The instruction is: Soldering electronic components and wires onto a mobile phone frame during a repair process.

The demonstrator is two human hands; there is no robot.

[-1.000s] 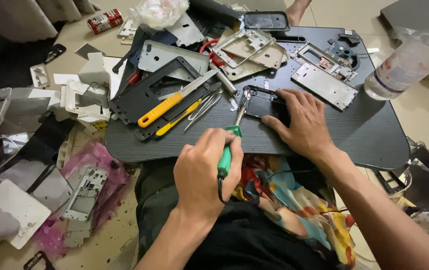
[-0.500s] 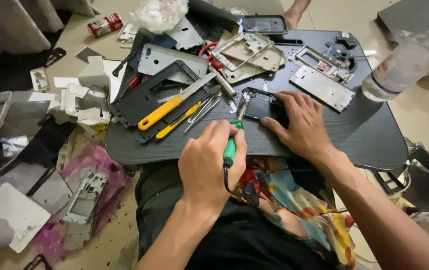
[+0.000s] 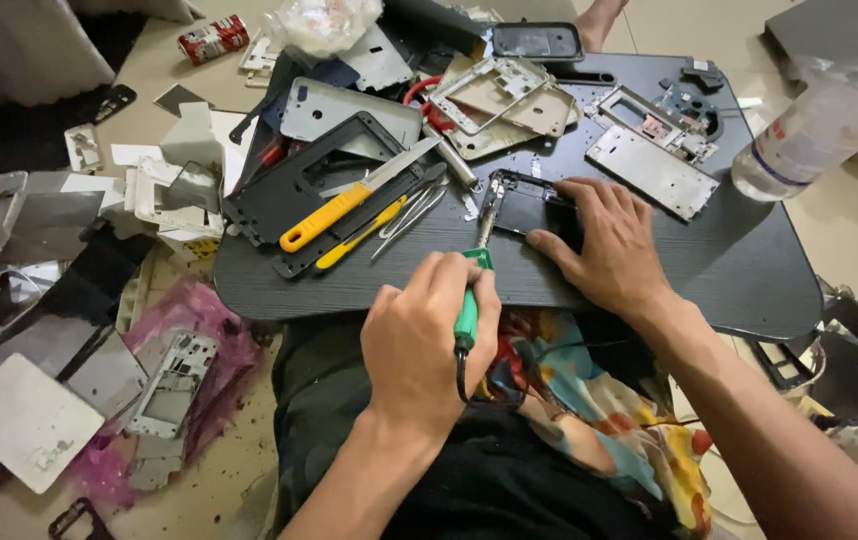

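Observation:
My left hand (image 3: pixel 427 335) grips a soldering iron with a green handle (image 3: pixel 468 305); its metal tip points up at the edge of a dark phone part (image 3: pixel 527 203) on the black tabletop (image 3: pixel 729 270). My right hand (image 3: pixel 604 245) lies flat on that phone part, fingers spread, pinning it down. Both hands are over the near edge of the table, above my lap.
Left of the hands lie a yellow-handled knife (image 3: pixel 334 212), tweezers (image 3: pixel 409 212) and a black frame (image 3: pixel 299 190). Metal phone frames (image 3: pixel 654 170) sit at the back. A clear plastic bottle (image 3: pixel 819 125) stands far right. Phone parts and a pink bag (image 3: pixel 184 330) litter the floor at left.
My left hand has shifted a little to the right with the soldering iron, bringing the tip closer to the phone part. My right hand has stayed on the part.

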